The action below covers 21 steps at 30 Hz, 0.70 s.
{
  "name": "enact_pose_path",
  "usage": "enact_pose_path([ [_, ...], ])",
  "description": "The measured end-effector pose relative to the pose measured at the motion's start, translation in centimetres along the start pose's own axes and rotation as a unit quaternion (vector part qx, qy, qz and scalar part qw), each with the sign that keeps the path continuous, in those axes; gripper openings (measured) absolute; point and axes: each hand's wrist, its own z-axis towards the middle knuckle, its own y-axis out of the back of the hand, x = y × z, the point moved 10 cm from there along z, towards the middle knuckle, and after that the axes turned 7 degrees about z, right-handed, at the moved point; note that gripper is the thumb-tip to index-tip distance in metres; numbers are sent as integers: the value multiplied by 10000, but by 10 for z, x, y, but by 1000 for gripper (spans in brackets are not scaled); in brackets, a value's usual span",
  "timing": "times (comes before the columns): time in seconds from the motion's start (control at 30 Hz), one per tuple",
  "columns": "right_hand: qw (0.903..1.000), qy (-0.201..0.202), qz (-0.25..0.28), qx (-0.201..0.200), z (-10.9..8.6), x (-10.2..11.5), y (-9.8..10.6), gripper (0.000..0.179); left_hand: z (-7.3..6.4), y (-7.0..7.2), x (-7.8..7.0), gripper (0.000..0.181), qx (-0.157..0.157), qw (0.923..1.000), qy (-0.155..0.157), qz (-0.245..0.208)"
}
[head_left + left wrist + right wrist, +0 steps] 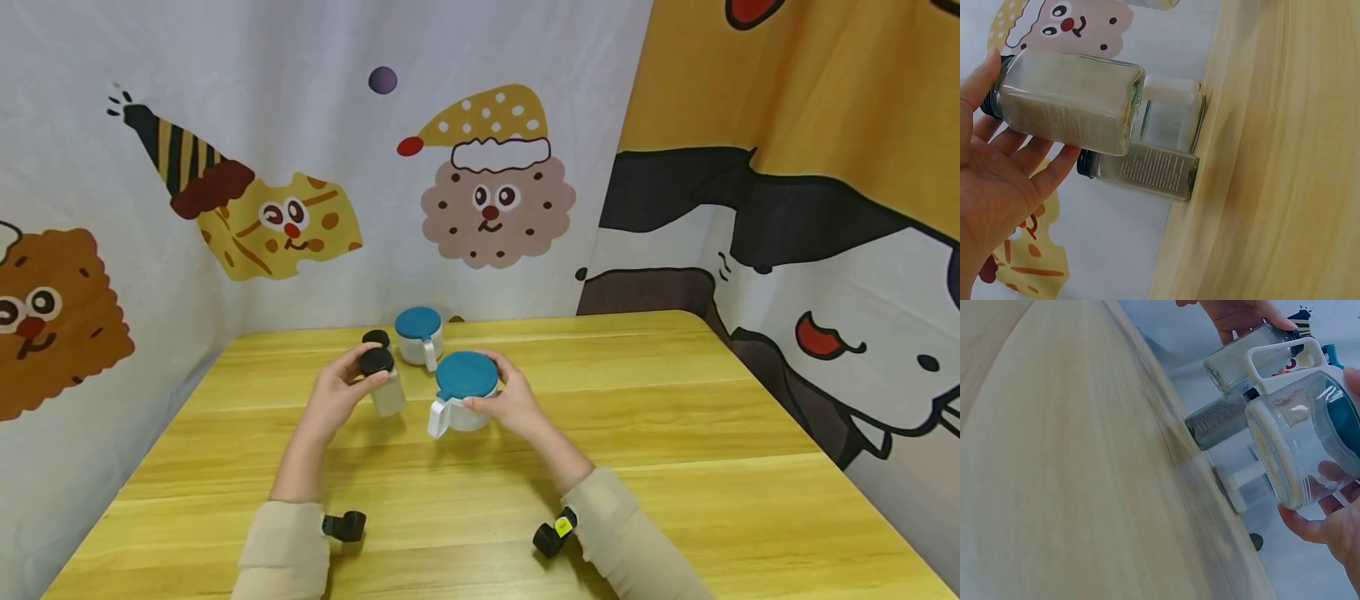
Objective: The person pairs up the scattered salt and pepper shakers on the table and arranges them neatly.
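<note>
Near the table's back left, my left hand (335, 395) grips a square glass jar (1072, 100) with a black lid by its top, raised off the table. The jar looks filled with something pale. To its right, my right hand (517, 402) holds a clear round container (1300, 440) with a blue lid (467, 375) and a white handle (442, 417), also lifted. Behind them stand a second black-lidded glass jar (1147, 172) and another blue-lidded container (420, 335) with a white handle. In the head view the second jar is mostly hidden by the first.
The wooden table (675, 467) reaches back to a printed cloth (315, 108) with cartoon figures. A patterned curtain (825, 275) hangs along the right side. Black wrist cameras (345, 527) are strapped at both sleeves.
</note>
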Motion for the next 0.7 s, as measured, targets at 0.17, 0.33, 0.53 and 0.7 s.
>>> enact_pose_path([
  [0.17, 9999, 8, 61, 129, -2, -2, 6, 74, 0, -6, -2, 51, 58, 10000, -26, -75],
  [0.33, 9998, -12, 21, 188, -4, -3, 11, 76, 0, -12, -2, 50, 132, 9998, -124, -79],
  [0.53, 9997, -20, -15, 257, -8, 0, 14, 76, 0, -18, -3, 50, 170, 9997, -170, -93],
  [0.7, 9994, 18, 87, 331, -7, -11, 21, 78, -1, -24, -7, 48, 239, 9993, -256, -113],
])
